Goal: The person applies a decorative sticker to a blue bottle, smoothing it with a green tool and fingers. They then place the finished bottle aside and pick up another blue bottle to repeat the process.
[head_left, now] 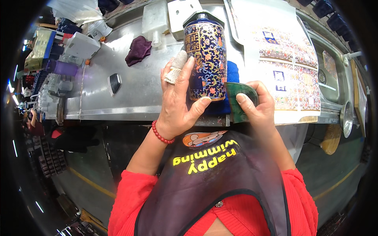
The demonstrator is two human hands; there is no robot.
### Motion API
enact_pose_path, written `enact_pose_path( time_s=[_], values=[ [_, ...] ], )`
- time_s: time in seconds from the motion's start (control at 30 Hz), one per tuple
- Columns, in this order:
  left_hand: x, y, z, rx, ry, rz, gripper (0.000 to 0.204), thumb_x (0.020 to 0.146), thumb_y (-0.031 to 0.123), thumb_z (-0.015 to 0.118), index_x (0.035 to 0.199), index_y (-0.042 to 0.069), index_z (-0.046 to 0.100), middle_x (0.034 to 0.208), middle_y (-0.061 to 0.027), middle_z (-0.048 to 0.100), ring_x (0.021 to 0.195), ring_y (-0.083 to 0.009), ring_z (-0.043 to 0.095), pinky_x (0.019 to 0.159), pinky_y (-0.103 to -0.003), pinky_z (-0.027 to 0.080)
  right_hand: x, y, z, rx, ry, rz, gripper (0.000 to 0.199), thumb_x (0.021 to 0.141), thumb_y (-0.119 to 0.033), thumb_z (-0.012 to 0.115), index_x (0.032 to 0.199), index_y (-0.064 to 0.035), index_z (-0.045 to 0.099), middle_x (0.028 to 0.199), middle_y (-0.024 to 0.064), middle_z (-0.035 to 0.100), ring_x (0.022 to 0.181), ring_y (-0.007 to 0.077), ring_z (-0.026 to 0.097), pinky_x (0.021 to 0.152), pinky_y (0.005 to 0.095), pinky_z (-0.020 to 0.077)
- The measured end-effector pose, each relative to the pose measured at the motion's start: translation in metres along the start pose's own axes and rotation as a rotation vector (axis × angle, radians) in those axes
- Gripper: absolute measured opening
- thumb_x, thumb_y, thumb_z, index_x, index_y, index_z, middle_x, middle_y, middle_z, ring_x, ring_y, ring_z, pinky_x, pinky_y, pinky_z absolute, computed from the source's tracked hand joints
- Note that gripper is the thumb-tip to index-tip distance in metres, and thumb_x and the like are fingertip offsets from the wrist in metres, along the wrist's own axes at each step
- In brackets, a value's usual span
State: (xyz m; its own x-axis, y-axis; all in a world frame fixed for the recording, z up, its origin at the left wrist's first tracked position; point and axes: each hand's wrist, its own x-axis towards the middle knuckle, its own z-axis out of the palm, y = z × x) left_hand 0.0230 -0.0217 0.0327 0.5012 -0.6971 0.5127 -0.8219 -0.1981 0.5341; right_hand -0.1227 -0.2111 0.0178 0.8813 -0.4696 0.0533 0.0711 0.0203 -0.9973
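A dark blue bottle (208, 63) with a colourful floral and gold pattern lies on its side, its neck pointing away from me. Beneath it, a blue cloth (232, 70) shows along the right edge. My left hand (176, 96) holds the bottle from the left, thumb at its near end. A pale fabric cover (179, 63) wraps one of that hand's fingers. Between the thumb and fingers of my right hand (260, 104) is a flat green scraper (237, 103), its left edge close against the bottle's lower right side.
Printed pattern sheets (289, 84) lie to the right, beside a metal sink (334, 74). A maroon cloth (138, 50) and a small black block (114, 83) rest on the metal table (118, 103). Farther back are a clear plastic container (154, 17) and a white box (179, 10).
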Motion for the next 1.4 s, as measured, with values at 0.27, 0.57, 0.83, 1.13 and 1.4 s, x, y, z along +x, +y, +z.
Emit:
enact_pose_path(
  time_s=[0.27, 0.57, 0.83, 1.13, 1.4],
  values=[
    [-0.011, -0.007, 0.002, 0.001, -0.008, -0.04, 0.091, 0.085, 0.048, 0.075, 0.152, -0.003, 0.04, 0.152, -0.0258, 0.042, 0.141, -0.046, 0.033, 0.119, -0.06, 0.015, -0.001, 0.002, -0.001, -0.132, 0.003, -0.099, 0.017, 0.093, -0.012, 0.073, 0.103, -0.0014, 0.064, 0.088, 0.0042, 0.067, 0.078, 0.008, 0.059, 0.071, 0.0253, 0.0496],
    [0.001, 0.002, -0.013, 0.592, -0.034, 0.087, 0.09, 0.076, 0.057, 0.077, 0.142, 0.0, 0.055, 0.132, -0.0224, 0.064, 0.143, -0.0454, 0.036, 0.119, -0.069, -0.001, 0.019, -0.027, -0.001, -0.773, -0.072, -0.836, 0.035, 0.069, -0.003, 0.078, 0.103, -0.0083, 0.072, 0.086, 0.0038, 0.06, 0.075, 0.0221, 0.058, 0.074, 0.0378, 0.0457],
    [0.007, -0.001, -0.005, 0.36, 0.001, 0.016, 0.105, 0.066, 0.054, 0.083, 0.151, 0.006, 0.045, 0.138, -0.0153, 0.06, 0.142, -0.0386, 0.036, 0.12, -0.068, 0.001, 0.024, -0.045, 0.008, -0.922, -0.326, -0.952, 0.022, 0.071, -0.015, 0.071, 0.093, -0.0134, 0.073, 0.083, -0.0005, 0.053, 0.074, 0.0179, 0.054, 0.074, 0.0364, 0.0399],
    [-0.004, -0.007, 0.004, 0.264, 0.037, -0.043, 0.11, 0.07, 0.055, 0.082, 0.155, 0.002, 0.036, 0.136, -0.018, 0.06, 0.143, -0.0374, 0.034, 0.12, -0.067, 0.003, 0.025, -0.05, 0.014, -0.789, -0.582, -0.926, 0.027, 0.072, -0.014, 0.074, 0.099, -0.0117, 0.072, 0.084, 0.0012, 0.053, 0.073, 0.0205, 0.052, 0.073, 0.0394, 0.0402],
    [0.004, -0.001, -0.005, 0.436, -0.007, 0.028, 0.106, 0.067, 0.055, 0.082, 0.149, -0.001, 0.045, 0.131, -0.0159, 0.063, 0.138, -0.0349, 0.042, 0.119, -0.07, 0.002, 0.027, -0.053, 0.02, -0.754, -0.711, -0.922, 0.023, 0.074, -0.016, 0.069, 0.097, -0.0123, 0.072, 0.082, -0.0014, 0.05, 0.077, 0.0179, 0.054, 0.075, 0.038, 0.0388]
  ],
)
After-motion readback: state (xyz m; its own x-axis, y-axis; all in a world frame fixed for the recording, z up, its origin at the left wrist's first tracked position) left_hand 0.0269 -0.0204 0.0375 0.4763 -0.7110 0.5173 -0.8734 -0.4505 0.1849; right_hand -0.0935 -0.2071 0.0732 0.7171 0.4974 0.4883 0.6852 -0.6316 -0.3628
